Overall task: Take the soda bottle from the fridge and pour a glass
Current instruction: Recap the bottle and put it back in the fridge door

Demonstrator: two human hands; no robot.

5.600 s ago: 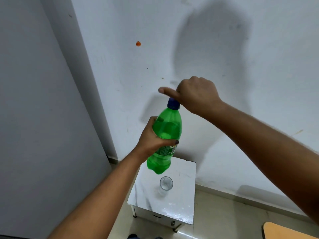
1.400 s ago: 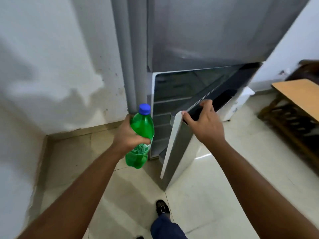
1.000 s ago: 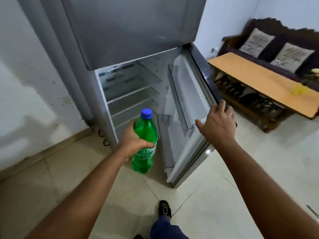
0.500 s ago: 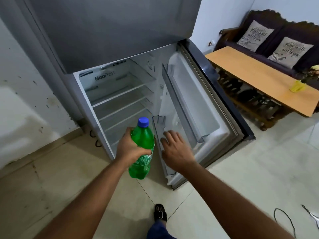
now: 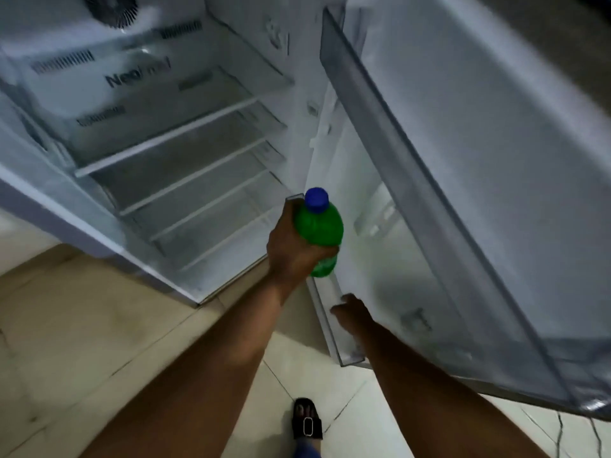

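Fridge (image 5: 172, 133) open, shelves bare | My left hand (image 5: 291, 249) clenches the green soda bottle (image 5: 319, 233) mid-body, upright, near the door's low bin (image 5: 325, 312) | Likely full and heavy, smooth plastic maybe slick; I'd hold the waist | My right hand (image 5: 350, 312) reaches toward the bin, fingers relaxed, holding nothing.

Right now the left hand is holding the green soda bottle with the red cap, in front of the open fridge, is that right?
Not quite: the cap is blue, not red. The head view shows the left hand holding the green soda bottle in front of the open fridge.
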